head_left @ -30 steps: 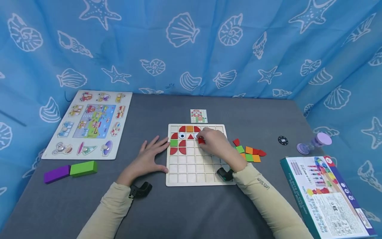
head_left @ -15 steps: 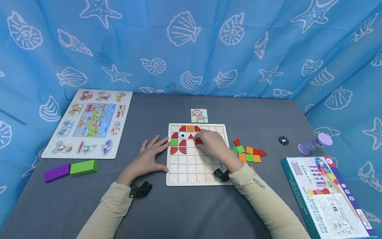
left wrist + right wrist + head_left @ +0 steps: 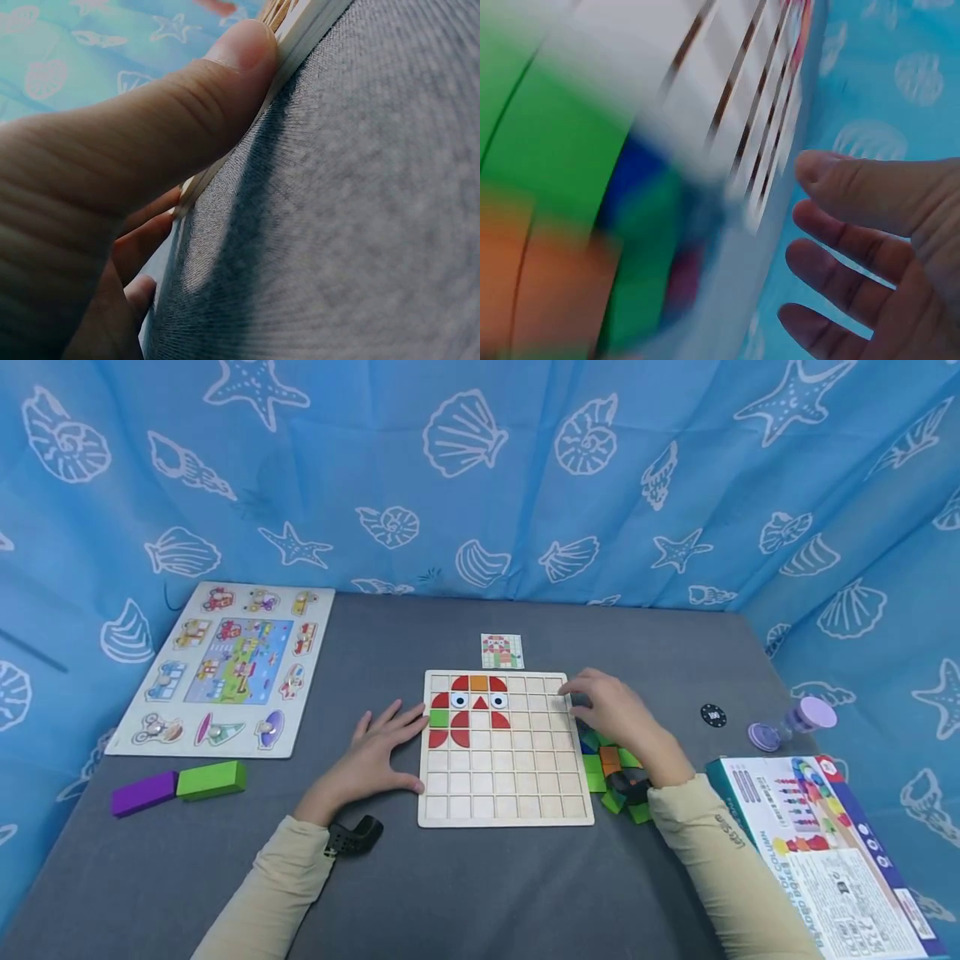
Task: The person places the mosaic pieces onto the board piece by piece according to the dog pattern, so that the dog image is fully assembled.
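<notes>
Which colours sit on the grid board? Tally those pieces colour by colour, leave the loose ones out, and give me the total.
Red pieces: 8
White eye pieces: 2
Orange square: 1
Green square: 1
Total on the grid board: 12

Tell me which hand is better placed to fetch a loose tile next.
Probably the right hand: it looks empty and is near the loose tiles, while the left hand touches the board.

One board (image 3: 517, 785), two eye tiles (image 3: 459, 700), two long blocks (image 3: 212, 782), one puzzle (image 3: 225, 713), one card (image 3: 502, 652), one box (image 3: 832, 860), one hourglass (image 3: 791, 724), one disc (image 3: 713, 716).
</notes>
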Demonstrator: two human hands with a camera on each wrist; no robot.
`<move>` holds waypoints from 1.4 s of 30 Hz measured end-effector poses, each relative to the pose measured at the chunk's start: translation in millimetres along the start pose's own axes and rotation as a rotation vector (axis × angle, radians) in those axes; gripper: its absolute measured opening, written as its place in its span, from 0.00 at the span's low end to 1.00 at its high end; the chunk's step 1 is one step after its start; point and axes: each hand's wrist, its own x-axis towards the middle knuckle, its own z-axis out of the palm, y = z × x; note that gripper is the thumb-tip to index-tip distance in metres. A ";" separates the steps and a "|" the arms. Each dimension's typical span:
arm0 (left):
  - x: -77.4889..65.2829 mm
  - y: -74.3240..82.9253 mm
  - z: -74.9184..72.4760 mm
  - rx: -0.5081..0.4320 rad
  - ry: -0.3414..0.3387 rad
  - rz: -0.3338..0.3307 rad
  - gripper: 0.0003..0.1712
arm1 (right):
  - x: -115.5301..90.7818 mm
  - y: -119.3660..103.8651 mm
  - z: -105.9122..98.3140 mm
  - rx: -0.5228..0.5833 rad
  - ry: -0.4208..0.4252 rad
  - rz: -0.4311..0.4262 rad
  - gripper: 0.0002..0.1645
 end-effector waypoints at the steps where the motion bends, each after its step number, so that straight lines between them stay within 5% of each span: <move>1: 0.2 -0.2 -0.1 0.002 -0.002 0.001 0.59 | -3.6 9.7 -1.9 -0.012 -0.011 0.016 0.16; 8: 0.2 -1.4 -0.1 0.011 -0.010 -0.008 0.59 | -16.4 46.6 -0.9 -0.057 -0.106 0.056 0.17; 23: 0.9 0.9 0.9 0.011 -0.009 -0.010 0.59 | -14.0 44.7 10.8 -0.065 -0.074 0.031 0.15; 31: 0.4 0.2 0.3 0.015 -0.007 -0.011 0.58 | -11.4 -0.6 12.1 -0.021 0.034 -0.093 0.15; 36: -0.2 1.1 0.3 0.011 -0.003 -0.011 0.58 | -4.8 -39.8 25.5 -0.056 0.048 -0.224 0.13; 42: 0.2 2.9 0.6 0.010 -0.005 -0.006 0.59 | 1.9 -64.1 40.6 -0.092 0.057 -0.284 0.10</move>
